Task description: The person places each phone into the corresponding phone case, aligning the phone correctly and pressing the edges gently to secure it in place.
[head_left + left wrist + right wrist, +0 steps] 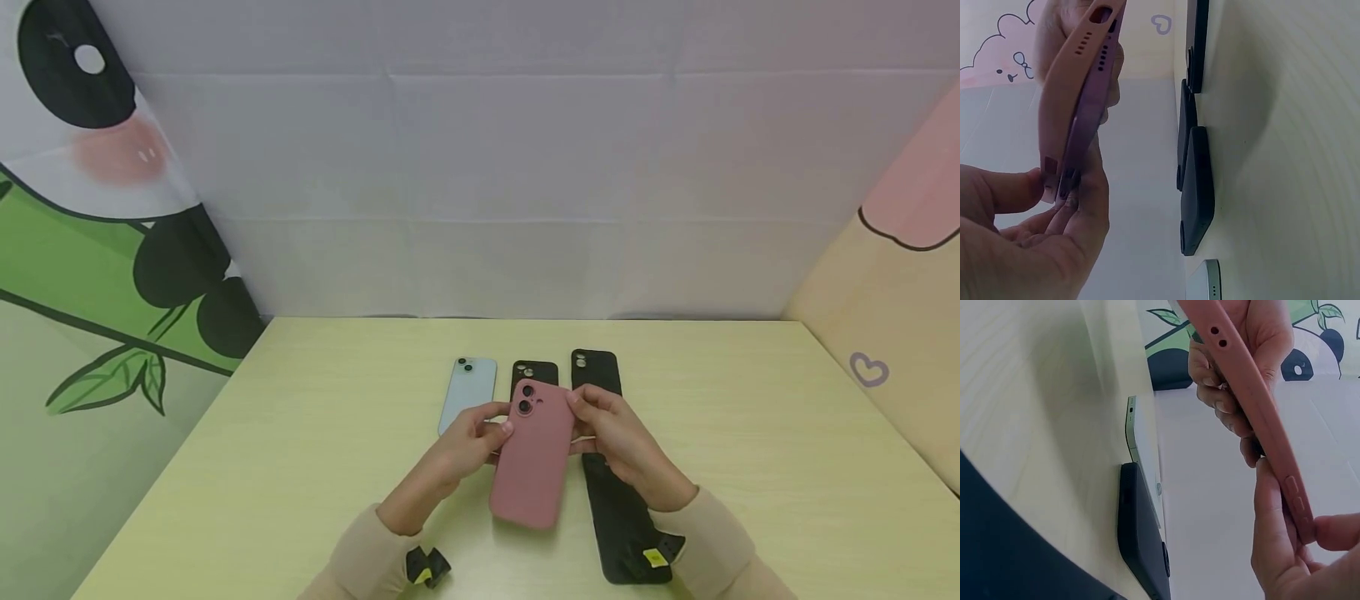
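Both hands hold a pink phone case [531,475] above the table, its camera-cutout side facing up in the head view. My left hand [463,446] pinches its left edge near the top, thumb on the back. My right hand [621,442] pinches the upper right corner, thumb on top and fingers beneath. From the left wrist, a purplish phone [1092,103] shows under the pink case, with a narrow wedge of space between their edges. The right wrist view shows the case's button side; fingers and case hide most of the phone.
Behind the hands lie a light blue phone [472,387], a black phone or case [536,369] and another black one [597,367]. A third black one [618,533] lies partly under the right wrist. A white cloth wall [525,192] borders the table's [300,417] far edge.
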A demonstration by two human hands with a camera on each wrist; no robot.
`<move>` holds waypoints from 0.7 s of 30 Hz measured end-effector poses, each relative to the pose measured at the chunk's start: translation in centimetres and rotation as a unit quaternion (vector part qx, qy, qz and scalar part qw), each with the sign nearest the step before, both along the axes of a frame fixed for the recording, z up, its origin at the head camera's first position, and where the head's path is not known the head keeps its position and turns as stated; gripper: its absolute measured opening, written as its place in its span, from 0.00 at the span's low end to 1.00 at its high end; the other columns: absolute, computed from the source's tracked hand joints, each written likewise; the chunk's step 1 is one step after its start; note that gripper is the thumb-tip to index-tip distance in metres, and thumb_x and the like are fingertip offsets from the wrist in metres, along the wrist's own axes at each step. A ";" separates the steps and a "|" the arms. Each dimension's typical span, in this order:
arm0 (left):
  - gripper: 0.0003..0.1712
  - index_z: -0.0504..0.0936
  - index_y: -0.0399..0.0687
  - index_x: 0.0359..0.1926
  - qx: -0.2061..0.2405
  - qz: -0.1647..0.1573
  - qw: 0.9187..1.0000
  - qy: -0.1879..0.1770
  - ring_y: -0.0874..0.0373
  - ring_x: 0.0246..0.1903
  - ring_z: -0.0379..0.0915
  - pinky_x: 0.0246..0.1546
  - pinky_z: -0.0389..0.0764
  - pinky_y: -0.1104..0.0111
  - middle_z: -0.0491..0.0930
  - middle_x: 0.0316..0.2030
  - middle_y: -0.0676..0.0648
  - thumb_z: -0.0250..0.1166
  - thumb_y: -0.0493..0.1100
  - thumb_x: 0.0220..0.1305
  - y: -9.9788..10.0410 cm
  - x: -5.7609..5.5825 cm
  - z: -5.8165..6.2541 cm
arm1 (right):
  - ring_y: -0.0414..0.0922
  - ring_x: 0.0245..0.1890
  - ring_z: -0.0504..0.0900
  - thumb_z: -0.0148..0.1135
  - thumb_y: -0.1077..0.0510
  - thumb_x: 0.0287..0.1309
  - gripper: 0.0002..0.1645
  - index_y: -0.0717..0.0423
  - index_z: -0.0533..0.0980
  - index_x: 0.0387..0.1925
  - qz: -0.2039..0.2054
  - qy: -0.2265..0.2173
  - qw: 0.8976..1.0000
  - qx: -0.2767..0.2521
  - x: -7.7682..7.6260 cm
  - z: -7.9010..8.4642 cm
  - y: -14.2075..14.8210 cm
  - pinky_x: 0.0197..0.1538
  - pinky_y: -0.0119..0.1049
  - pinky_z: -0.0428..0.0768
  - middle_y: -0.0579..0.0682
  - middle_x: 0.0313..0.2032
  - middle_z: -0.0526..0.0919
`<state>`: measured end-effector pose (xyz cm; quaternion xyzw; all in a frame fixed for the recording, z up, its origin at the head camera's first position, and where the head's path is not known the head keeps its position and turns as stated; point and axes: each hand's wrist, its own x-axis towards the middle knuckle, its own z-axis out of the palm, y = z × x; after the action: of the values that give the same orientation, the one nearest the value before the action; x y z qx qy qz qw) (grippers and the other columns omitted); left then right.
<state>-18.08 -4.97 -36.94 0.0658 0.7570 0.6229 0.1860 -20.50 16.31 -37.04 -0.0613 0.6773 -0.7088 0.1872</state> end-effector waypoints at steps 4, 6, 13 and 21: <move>0.23 0.64 0.35 0.62 0.000 0.000 1.000 -0.001 0.58 0.36 0.79 0.40 0.80 0.65 0.81 0.42 0.37 0.49 0.40 0.69 0.0 0.0 0.1 | 0.41 0.24 0.78 0.45 0.57 0.67 0.13 0.66 0.68 0.42 -0.023 -0.014 1.000 -0.002 0.2 0.3 -0.2 0.31 0.36 0.81 0.47 0.26 0.76; 0.23 0.65 0.35 0.61 0.001 0.002 1.000 -0.004 0.57 0.37 0.79 0.42 0.79 0.65 0.81 0.43 0.38 0.49 0.43 0.69 -0.1 0.0 0.2 | 0.41 0.24 0.78 0.45 0.58 0.67 0.14 0.67 0.68 0.42 -0.037 -0.018 0.999 -0.004 0.3 0.4 -0.3 0.31 0.35 0.81 0.47 0.26 0.75; 0.24 0.67 0.33 0.58 0.002 -0.008 1.000 -0.015 0.57 0.41 0.78 0.45 0.79 0.63 0.80 0.42 0.40 0.51 0.45 0.68 -0.5 0.0 0.2 | 0.40 0.23 0.76 0.44 0.58 0.68 0.12 0.65 0.68 0.39 -0.083 -0.026 0.996 -0.008 0.5 0.6 -0.4 0.30 0.32 0.79 0.47 0.25 0.75; 0.21 0.71 0.31 0.53 -0.003 -0.027 0.999 -0.016 0.58 0.35 0.78 0.40 0.81 0.64 0.80 0.39 0.40 0.53 0.43 0.67 -1.3 -0.1 0.1 | 0.41 0.23 0.78 0.41 0.58 0.69 0.15 0.68 0.66 0.44 -0.131 -0.030 0.990 -0.037 0.1 0.7 0.1 0.32 0.34 0.81 0.46 0.25 0.76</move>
<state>-18.13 -6.26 -36.80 0.0760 0.7539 0.6160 0.2153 -20.43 16.46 -36.38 0.0420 0.6467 -0.7535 0.1104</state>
